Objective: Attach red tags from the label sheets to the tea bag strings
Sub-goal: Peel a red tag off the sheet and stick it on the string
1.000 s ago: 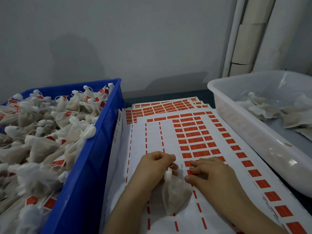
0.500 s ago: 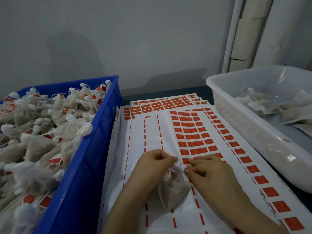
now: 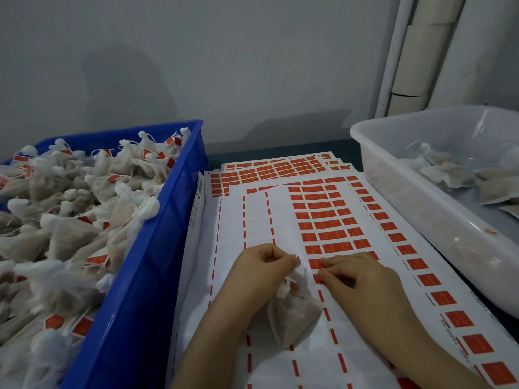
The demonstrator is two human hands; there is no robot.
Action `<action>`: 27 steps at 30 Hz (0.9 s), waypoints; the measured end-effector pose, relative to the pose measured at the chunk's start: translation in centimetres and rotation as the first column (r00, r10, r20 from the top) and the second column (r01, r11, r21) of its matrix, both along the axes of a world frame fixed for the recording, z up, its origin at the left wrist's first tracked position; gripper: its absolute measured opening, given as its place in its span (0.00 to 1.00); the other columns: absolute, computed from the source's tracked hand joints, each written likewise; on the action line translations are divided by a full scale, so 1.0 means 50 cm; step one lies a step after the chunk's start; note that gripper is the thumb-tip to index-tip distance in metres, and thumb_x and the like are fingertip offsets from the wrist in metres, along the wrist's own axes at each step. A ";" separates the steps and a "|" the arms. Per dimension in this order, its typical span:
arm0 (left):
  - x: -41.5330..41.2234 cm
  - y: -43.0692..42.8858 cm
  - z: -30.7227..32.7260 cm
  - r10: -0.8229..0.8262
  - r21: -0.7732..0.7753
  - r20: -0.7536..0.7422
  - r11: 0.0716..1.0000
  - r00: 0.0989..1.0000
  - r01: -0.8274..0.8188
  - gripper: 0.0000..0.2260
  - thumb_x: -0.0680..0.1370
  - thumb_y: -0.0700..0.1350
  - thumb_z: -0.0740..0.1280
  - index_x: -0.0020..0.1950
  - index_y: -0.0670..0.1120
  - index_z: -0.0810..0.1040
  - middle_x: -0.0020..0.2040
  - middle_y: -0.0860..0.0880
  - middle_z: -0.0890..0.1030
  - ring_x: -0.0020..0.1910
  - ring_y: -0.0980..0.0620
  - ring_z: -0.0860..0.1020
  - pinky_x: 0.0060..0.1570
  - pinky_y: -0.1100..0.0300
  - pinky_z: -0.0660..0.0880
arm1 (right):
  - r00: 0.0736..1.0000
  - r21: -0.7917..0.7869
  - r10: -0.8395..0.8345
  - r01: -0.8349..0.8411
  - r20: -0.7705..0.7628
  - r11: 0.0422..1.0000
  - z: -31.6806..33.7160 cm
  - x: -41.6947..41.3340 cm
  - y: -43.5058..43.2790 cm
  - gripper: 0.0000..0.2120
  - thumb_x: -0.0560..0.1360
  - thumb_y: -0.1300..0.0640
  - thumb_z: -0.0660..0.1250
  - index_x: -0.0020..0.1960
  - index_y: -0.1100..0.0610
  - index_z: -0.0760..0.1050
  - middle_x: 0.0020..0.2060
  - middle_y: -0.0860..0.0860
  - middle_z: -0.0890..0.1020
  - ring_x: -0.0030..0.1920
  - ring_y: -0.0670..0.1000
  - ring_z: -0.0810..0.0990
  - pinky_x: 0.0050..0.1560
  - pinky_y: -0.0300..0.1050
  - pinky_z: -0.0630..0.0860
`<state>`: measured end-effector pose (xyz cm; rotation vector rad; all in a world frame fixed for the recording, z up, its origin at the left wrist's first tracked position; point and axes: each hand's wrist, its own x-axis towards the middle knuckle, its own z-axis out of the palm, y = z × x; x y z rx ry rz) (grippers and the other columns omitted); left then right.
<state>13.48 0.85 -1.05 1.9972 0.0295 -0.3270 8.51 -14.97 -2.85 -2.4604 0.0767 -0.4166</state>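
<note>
A pale tea bag (image 3: 292, 315) lies on the white label sheet (image 3: 280, 214), its tied top and string pinched in my left hand (image 3: 261, 272). My right hand (image 3: 362, 279) rests just right of it, fingertips pressed on a red tag (image 3: 316, 263) in the lowest full row of the sheet. Rows of red tags (image 3: 325, 220) fill the sheet's middle; the left columns are peeled bare, with only red dashes left. Whether the tag is lifted from the sheet is hidden by my fingers.
A blue crate (image 3: 157, 248) on the left is heaped with tagged tea bags (image 3: 70, 220). On the right stands a translucent white tub (image 3: 421, 220) with a few untagged bags (image 3: 449, 169). More label sheets (image 3: 275, 167) lie stacked behind. A grey wall and white pipes stand at the back.
The camera tipped a little, so everything sits lower in view. My right fingertips slid up to the red tag row, while my left hand keeps its pinch on the tea bag's top.
</note>
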 end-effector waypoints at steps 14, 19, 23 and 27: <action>0.000 0.000 0.001 0.015 -0.053 -0.017 0.998 1.000 -0.016 0.07 0.74 0.55 0.70 0.41 0.52 0.81 0.39 0.57 0.82 0.40 0.54 0.80 0.28 0.72 0.71 | 0.998 -0.012 -0.021 0.020 -0.059 1.000 0.002 0.002 0.002 0.14 0.72 0.46 0.66 0.55 0.49 0.78 0.55 0.43 0.79 0.43 0.39 0.70 0.51 0.26 0.62; -0.002 0.001 0.010 0.022 -0.180 -0.063 0.983 0.998 -0.033 0.07 0.76 0.51 0.68 0.43 0.51 0.83 0.37 0.60 0.83 0.35 0.57 0.82 0.26 0.71 0.73 | 0.997 -0.045 -0.014 0.011 -0.070 0.999 -0.002 0.001 0.005 0.14 0.74 0.45 0.63 0.57 0.49 0.75 0.59 0.42 0.75 0.52 0.40 0.72 0.59 0.30 0.64; -0.004 0.002 0.020 0.001 -0.257 -0.078 0.966 0.997 -0.021 0.07 0.77 0.52 0.66 0.48 0.51 0.82 0.38 0.62 0.84 0.34 0.58 0.83 0.29 0.68 0.76 | 0.997 0.025 -0.067 0.068 -0.039 0.997 -0.002 -0.001 -0.004 0.07 0.74 0.48 0.64 0.51 0.47 0.73 0.52 0.41 0.74 0.47 0.40 0.70 0.56 0.32 0.65; -0.005 0.001 0.028 -0.018 -0.334 -0.046 0.942 0.999 0.001 0.06 0.76 0.53 0.66 0.47 0.54 0.81 0.42 0.61 0.84 0.38 0.57 0.83 0.32 0.65 0.78 | 0.990 0.159 -0.140 0.141 -0.021 0.977 -0.002 0.000 -0.024 0.02 0.74 0.49 0.64 0.45 0.46 0.70 0.42 0.39 0.73 0.39 0.39 0.72 0.45 0.27 0.64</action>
